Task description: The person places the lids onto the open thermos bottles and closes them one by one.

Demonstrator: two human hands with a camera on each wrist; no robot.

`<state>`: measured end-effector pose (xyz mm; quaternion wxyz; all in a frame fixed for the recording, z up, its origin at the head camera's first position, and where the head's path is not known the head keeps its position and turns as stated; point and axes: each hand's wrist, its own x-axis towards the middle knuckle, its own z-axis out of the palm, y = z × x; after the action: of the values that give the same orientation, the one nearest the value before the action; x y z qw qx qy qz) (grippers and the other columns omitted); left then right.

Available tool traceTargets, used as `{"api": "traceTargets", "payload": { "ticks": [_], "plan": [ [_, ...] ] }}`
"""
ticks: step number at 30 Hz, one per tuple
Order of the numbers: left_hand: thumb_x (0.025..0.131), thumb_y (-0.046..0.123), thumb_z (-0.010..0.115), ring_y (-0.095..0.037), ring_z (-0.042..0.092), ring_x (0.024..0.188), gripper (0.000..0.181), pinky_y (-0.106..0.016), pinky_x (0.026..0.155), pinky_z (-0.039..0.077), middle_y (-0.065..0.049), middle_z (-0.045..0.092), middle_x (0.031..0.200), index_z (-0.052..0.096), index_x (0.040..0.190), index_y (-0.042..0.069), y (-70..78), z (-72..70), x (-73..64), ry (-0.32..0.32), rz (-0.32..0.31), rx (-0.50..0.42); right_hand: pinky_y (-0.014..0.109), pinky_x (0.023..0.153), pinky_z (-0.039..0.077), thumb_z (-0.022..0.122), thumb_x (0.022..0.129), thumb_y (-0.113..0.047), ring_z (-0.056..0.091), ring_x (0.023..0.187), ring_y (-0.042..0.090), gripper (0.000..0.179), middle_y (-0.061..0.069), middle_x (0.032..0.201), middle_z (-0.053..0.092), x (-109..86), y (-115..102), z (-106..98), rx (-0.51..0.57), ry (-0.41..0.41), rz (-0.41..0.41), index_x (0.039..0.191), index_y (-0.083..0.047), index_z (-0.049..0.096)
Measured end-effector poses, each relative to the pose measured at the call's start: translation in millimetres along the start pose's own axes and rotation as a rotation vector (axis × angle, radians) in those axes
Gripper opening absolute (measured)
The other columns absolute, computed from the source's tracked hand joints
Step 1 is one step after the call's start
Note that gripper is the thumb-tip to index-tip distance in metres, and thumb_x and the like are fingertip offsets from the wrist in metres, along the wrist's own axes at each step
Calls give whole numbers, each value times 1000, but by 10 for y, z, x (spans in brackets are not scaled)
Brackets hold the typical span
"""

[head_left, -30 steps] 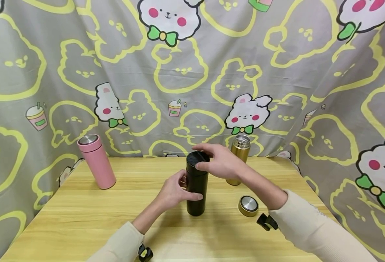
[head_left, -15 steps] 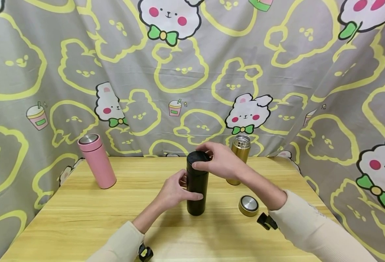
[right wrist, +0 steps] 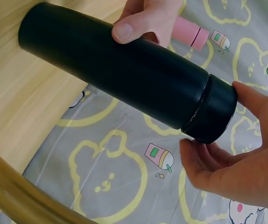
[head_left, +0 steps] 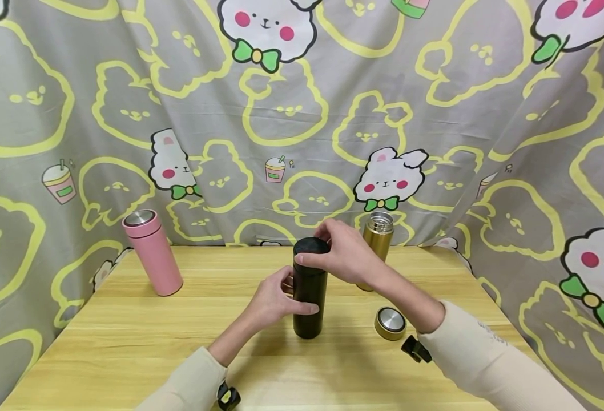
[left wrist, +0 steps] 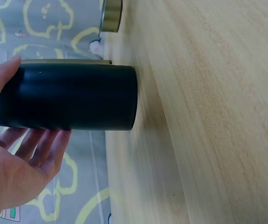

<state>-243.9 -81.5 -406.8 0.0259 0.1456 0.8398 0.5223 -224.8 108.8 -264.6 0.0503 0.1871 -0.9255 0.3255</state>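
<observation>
A black thermos (head_left: 309,288) stands upright on the table in the middle of the head view. My left hand (head_left: 273,299) grips its body from the left, thumb across the front. With thumb and fingers on opposite sides, my right hand (head_left: 350,254) pinches the black lid (right wrist: 213,109) at the top. In the right wrist view, a thin seam shows between lid and body. Behind my right hand stands a gold thermos (head_left: 376,235) with a bare steel neck and no lid on it.
The gold lid (head_left: 390,323) lies on the wooden table (head_left: 127,354), right of the black thermos. A pink thermos (head_left: 154,254) with its lid on stands at the back left. A patterned curtain (head_left: 292,103) hangs behind the table.
My right hand has turned around the black lid, its thumb sliding leftward across the front edge. The left hand keeps its grip, and the black thermos stays in place.
</observation>
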Motion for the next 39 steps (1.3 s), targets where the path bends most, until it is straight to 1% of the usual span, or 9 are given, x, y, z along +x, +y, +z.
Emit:
{"api": "traceTargets", "payload": {
  "ticks": [5, 8, 11, 14, 17, 22, 30, 35, 39],
  "plan": [
    [63, 45, 95, -17, 65, 97, 59, -38, 84, 55, 3, 68, 104, 62, 106, 22, -4, -3, -3, -2, -3, -2, 48, 101, 50, 75, 89, -45, 57, 122, 28, 64, 11, 134, 59, -9, -27, -33, 70, -50, 25, 139, -12, 52],
    [63, 45, 95, -17, 64, 98, 59, -38, 84, 55, 3, 68, 104, 62, 106, 23, -5, -2, -1, -3, -1, -4, 52, 108, 46, 70, 94, -41, 54, 132, 30, 61, 9, 143, 56, -11, -35, -80, 101, -92, 13, 145, -16, 50],
    [63, 45, 95, -17, 64, 98, 59, -37, 84, 55, 3, 67, 104, 62, 106, 23, -4, -2, 2, -2, -4, -3, 51, 108, 46, 69, 94, -31, 57, 129, 30, 52, 7, 141, 59, -2, -33, -111, 102, -133, -13, 143, -18, 55],
    [63, 45, 95, -17, 64, 98, 59, -37, 84, 55, 3, 67, 104, 62, 106, 23, -6, -1, 4, -2, -7, 0, 47, 103, 50, 68, 92, -22, 60, 122, 27, 48, 7, 136, 62, 8, -29, -123, 97, -175, -26, 139, -16, 59],
    [63, 44, 95, -17, 65, 97, 59, -37, 83, 56, 2, 68, 103, 62, 106, 22, -8, 3, 6, -1, -2, -2, 44, 98, 53, 67, 90, -18, 61, 115, 25, 47, 8, 132, 63, 12, -22, -131, 90, -196, -40, 137, -13, 61],
    [63, 43, 95, -17, 65, 97, 58, -37, 83, 56, 2, 68, 103, 62, 106, 21, -11, 5, 6, -2, 3, -2, 43, 96, 54, 69, 90, -22, 63, 110, 23, 47, 7, 128, 65, 13, -22, -133, 83, -187, -45, 136, -13, 61],
    [63, 45, 96, -17, 65, 98, 59, -37, 84, 56, 3, 68, 104, 61, 105, 22, 0, -5, -3, -3, -4, -2, 41, 91, 55, 76, 88, -33, 65, 107, 22, 46, 4, 122, 67, 15, -20, -120, 41, -130, -50, 129, -15, 64],
    [63, 46, 95, -17, 64, 98, 60, -37, 84, 56, 3, 67, 104, 61, 106, 23, 5, -3, -5, -5, -9, 3, 40, 87, 56, 80, 85, -39, 66, 104, 22, 47, 4, 120, 68, 16, -27, -97, 24, -92, -24, 123, -16, 65],
    [64, 46, 95, -17, 64, 98, 60, -37, 84, 56, 3, 67, 105, 61, 108, 23, -3, -6, -6, -8, -9, 12, 40, 86, 55, 81, 83, -43, 66, 102, 21, 48, 4, 114, 69, 26, -27, -79, 5, -67, -14, 118, -16, 65]
  ]
}}
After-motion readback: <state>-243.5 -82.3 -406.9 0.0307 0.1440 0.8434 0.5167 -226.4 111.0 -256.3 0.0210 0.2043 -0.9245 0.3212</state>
